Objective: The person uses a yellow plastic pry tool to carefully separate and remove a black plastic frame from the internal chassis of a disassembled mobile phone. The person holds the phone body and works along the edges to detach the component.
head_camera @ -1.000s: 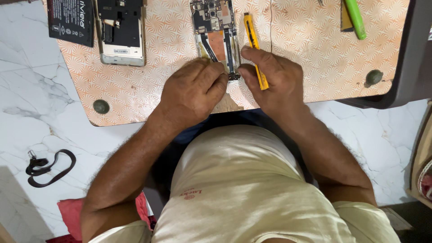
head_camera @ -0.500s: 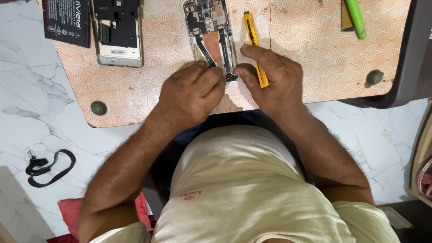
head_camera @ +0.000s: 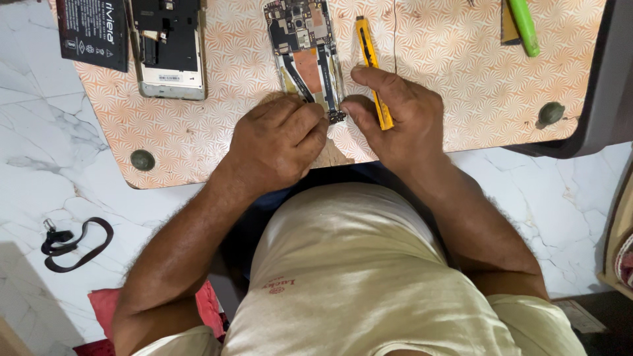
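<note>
An opened smartphone [head_camera: 304, 54] lies back-up on the orange patterned surface [head_camera: 461, 79], its cover off, so the circuit board, flat ribbon cables and a copper-coloured patch are bare. Both hands meet at its near end. The left hand [head_camera: 280, 142] is curled, fingers together and pinched at the phone's bottom edge, where a small dark connector part [head_camera: 336, 117] sits; whether the fingertips actually grip that part or only press beside it is hard to tell, since the knuckles cover the contact. The right hand [head_camera: 395, 118] is clamped on a yellow utility knife [head_camera: 373, 69], index finger laid along its body, the knife lying just to the right of the phone with its front end pointing away from the person.

Further left on the surface rest a second opened phone [head_camera: 169, 46] with a silver frame and a black battery [head_camera: 93, 31] beside it. A green pen-like tool [head_camera: 524, 26] lies at the far right. On the white marble floor [head_camera: 39, 132] below is a black strap [head_camera: 72, 245].

The risks, as I judge them, sit at the crowded near end. The ribbon cables and the small connector are thin, so a pull or twist from the pinching left hand could tear a cable or lift the connector off its pads. The knife is close to the board; if it slips sideways it could score a cable or nick the left fingertips right beside it. The phone is held only by the hands and could skid on the surface.
</note>
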